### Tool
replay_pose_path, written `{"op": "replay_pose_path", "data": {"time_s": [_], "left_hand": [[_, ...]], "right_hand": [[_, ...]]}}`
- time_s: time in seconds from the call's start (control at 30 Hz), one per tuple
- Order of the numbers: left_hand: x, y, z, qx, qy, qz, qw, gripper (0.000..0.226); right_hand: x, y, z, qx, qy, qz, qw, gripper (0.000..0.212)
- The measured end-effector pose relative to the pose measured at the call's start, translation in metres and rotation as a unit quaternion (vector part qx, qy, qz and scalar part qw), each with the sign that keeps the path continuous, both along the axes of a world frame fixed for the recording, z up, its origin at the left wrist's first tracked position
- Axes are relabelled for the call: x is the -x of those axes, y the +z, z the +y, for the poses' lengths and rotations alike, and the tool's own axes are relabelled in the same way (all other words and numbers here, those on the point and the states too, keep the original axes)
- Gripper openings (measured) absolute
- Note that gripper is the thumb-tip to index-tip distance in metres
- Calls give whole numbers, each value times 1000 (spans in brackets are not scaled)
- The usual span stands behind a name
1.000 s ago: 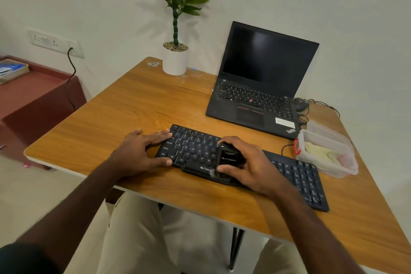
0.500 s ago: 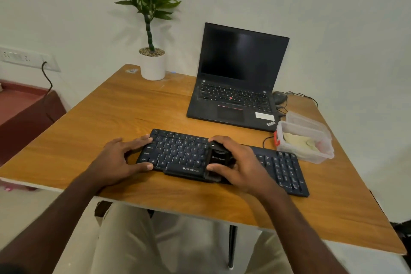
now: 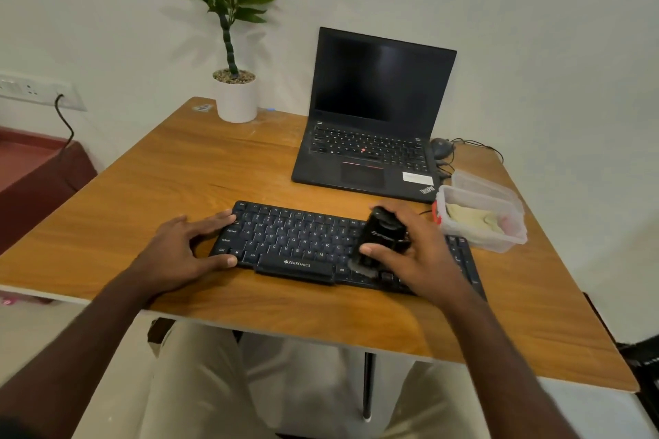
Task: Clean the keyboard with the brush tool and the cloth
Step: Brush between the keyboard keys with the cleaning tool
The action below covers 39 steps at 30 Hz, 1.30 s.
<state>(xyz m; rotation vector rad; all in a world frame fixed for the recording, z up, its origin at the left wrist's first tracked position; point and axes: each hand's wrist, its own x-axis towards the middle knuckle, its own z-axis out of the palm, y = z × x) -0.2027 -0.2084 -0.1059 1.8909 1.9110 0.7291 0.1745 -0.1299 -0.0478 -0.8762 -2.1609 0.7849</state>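
Observation:
A black keyboard (image 3: 296, 242) lies near the front edge of the wooden table (image 3: 178, 171). My left hand (image 3: 178, 253) grips its left end, thumb at the front edge and fingers at the back corner. My right hand (image 3: 417, 253) is closed around a black brush tool (image 3: 381, 239), whose grey bristles touch the keys at the keyboard's middle-right. The keyboard's right part is mostly hidden under that hand. A pale yellow cloth (image 3: 474, 217) sits inside a clear plastic box (image 3: 513, 239) to the right.
An open black laptop (image 3: 371, 139) stands behind the keyboard, with a mouse (image 3: 440, 148) and cables at its right. A white potted plant (image 3: 235, 96) is at the back of the table. A dark red cabinet (image 3: 35, 182) stands to the left.
My right hand has carried the brush a little to the right along the keys. My left hand keeps its hold on the keyboard's left end. The camera view has shifted.

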Motion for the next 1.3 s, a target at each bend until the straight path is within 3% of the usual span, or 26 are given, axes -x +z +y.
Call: {"op": "replay_pose_path", "data": {"time_s": [0.13, 0.37, 0.53, 0.63, 0.73, 0.97, 1.17, 1.3], "left_hand": [[6, 0, -2, 5, 27, -36, 999, 90], [4, -1, -2, 10, 34, -42, 998, 85], [-24, -6, -1, -43, 49, 66, 996, 93], [-70, -8, 8, -98, 1, 132, 986, 103], [-102, -10, 20, -96, -7, 192, 977, 110], [-105, -13, 26, -98, 15, 208, 973, 107], [-100, -10, 27, -93, 12, 200, 975, 108], [-97, -6, 31, -93, 11, 194, 976, 109]], "right_hand": [[23, -10, 1, -6, 39, -44, 998, 50], [-40, 6, 12, 15, 34, -100, 994, 52], [-46, 8, 12, -12, -3, -32, 999, 53], [-33, 1, 8, -23, 24, -41, 999, 52], [-12, -5, 8, -17, 44, -39, 998, 49], [31, -9, 6, -36, 59, -11, 998, 46], [-20, 5, 17, -5, 53, -87, 995, 49], [-38, 10, 18, 8, 3, -34, 999, 50]]}}
